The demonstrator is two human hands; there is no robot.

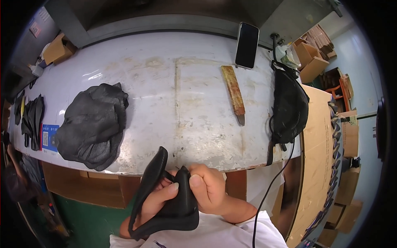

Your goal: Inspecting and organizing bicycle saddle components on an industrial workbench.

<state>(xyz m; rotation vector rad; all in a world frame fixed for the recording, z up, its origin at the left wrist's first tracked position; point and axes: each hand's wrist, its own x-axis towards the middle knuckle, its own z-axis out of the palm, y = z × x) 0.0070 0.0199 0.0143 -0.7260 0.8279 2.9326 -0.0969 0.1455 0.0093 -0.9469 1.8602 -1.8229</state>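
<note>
Near the table's front edge, I hold a black leather shoe upper (185, 202) in both hands, its curved side flaring up and to the left. My left hand (156, 201) is closed on it from inside the fold, thumb pressed to the leather and most fingers hidden. My right hand (209, 188) pinches its upper right edge with thumb and bent fingers. A crumpled heap of dark grey leather pieces (93, 124) lies on the table to the left. Farther off to the right rests a knife (234, 93) with a worn, wrapped handle and a short metal tip.
The white table (153, 95) is stained. A phone (247, 45) leans at the back, with a black bag (290, 105) and its cable at the right edge. Dark strips (34, 120) lie far left. Along the cardboard (316, 153) at right runs a row of dark pointed pieces.
</note>
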